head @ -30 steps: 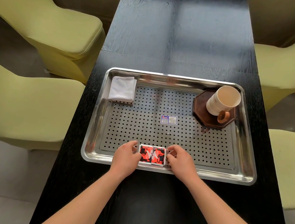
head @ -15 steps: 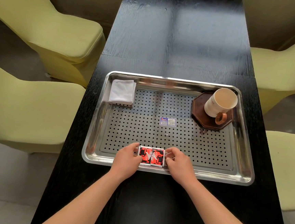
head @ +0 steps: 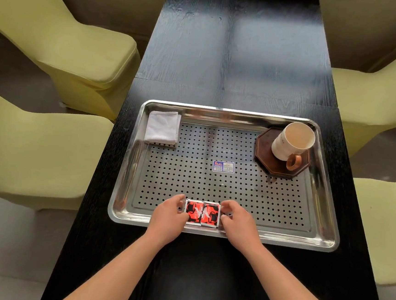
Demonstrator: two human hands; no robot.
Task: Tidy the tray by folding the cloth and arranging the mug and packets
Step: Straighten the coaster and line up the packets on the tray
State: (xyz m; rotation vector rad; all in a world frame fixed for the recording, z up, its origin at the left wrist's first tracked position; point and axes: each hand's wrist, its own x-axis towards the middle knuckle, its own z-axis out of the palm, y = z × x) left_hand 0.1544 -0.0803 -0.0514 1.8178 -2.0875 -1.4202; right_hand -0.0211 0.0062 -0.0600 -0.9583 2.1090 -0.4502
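On the dark counter (head: 236,57), the steel tray (head: 128,167) holds a folded white cloth (head: 162,127) in its far-left corner. At the near rim the left hand (head: 168,215) curls its fingers (head: 179,198) round the left edge of two red-and-black packets (head: 202,213), which lie flat side by side, touching. The right hand (head: 236,221) grips their right edge likewise. Both outer edges are covered, and there may be more packets underneath. A small label (head: 223,167) at mid-tray is too fine to read. Far right, the mug (head: 292,141) stands on a dark octagonal coaster (head: 270,161), its lettering illegible. Both forearms are cut off below.
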